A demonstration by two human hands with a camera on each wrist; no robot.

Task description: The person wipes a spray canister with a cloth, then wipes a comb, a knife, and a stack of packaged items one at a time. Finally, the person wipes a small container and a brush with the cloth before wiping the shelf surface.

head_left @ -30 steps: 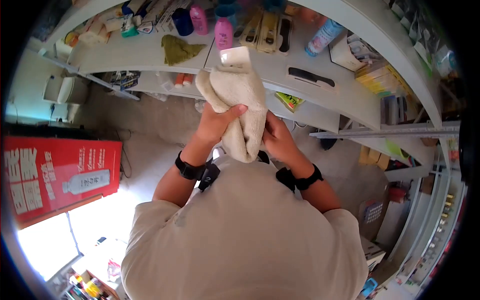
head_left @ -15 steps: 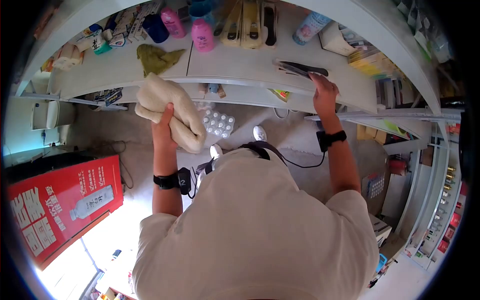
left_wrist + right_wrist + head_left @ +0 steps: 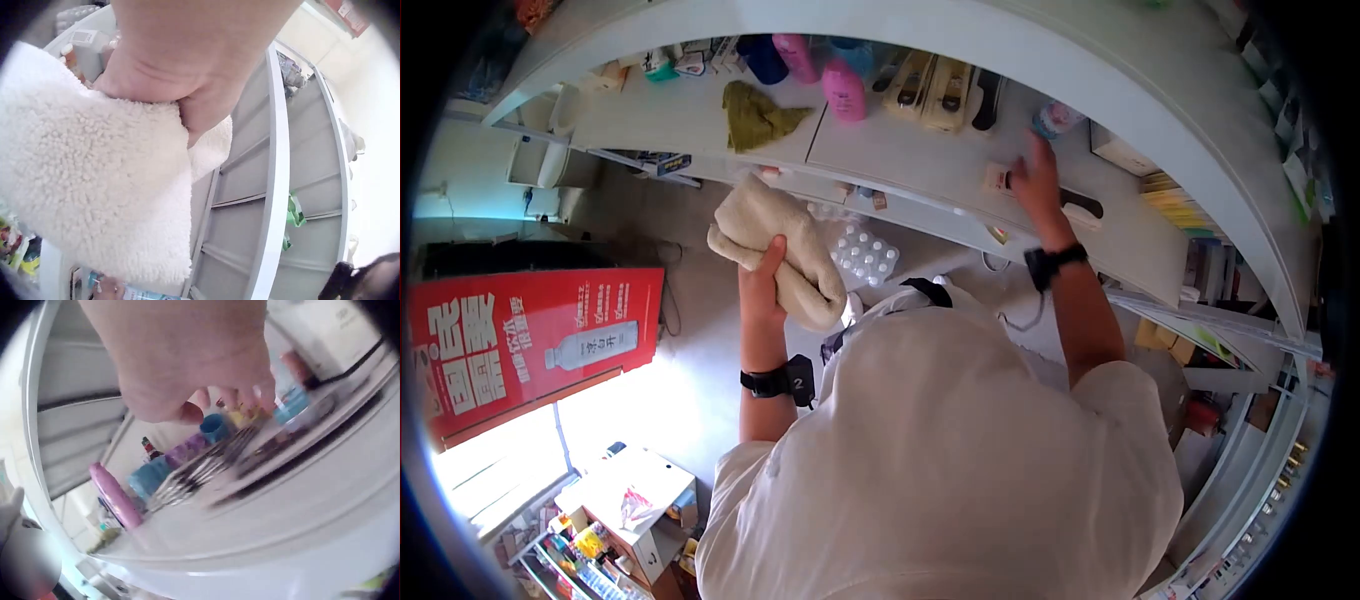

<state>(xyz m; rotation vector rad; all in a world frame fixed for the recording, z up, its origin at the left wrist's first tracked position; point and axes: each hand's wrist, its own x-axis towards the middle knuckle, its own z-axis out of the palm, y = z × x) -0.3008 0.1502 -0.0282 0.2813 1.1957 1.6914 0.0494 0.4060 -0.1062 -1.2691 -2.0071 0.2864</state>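
In the head view my left hand [image 3: 762, 285] grips a folded beige towel [image 3: 785, 250], thumb on top. The towel's thick pile [image 3: 94, 169] fills much of the left wrist view and hides most of the fingers. My right hand [image 3: 1040, 185] is stretched over the white shelf [image 3: 880, 160], fingers extended toward a blue-and-pink spray can [image 3: 1057, 119]. Below that hand lies a packaged knife with a black handle [image 3: 1083, 207], its middle covered by the hand. In the right wrist view the fingers [image 3: 265, 390] are spread close by the can's blue end [image 3: 292, 405].
Several more packaged knives [image 3: 945, 95], a pink bottle [image 3: 843, 90] and an olive cloth [image 3: 760, 117] are on the shelf. A upper shelf edge [image 3: 960, 30] arches over them. Yellow boxes [image 3: 1178, 205] stand at right; a pack of white-capped bottles [image 3: 865, 252] sits below.
My right hand has left the towel, touched and tilted the packaged knife, then moved off it toward the spray can. The left hand has carried the towel leftward, then slightly back right.
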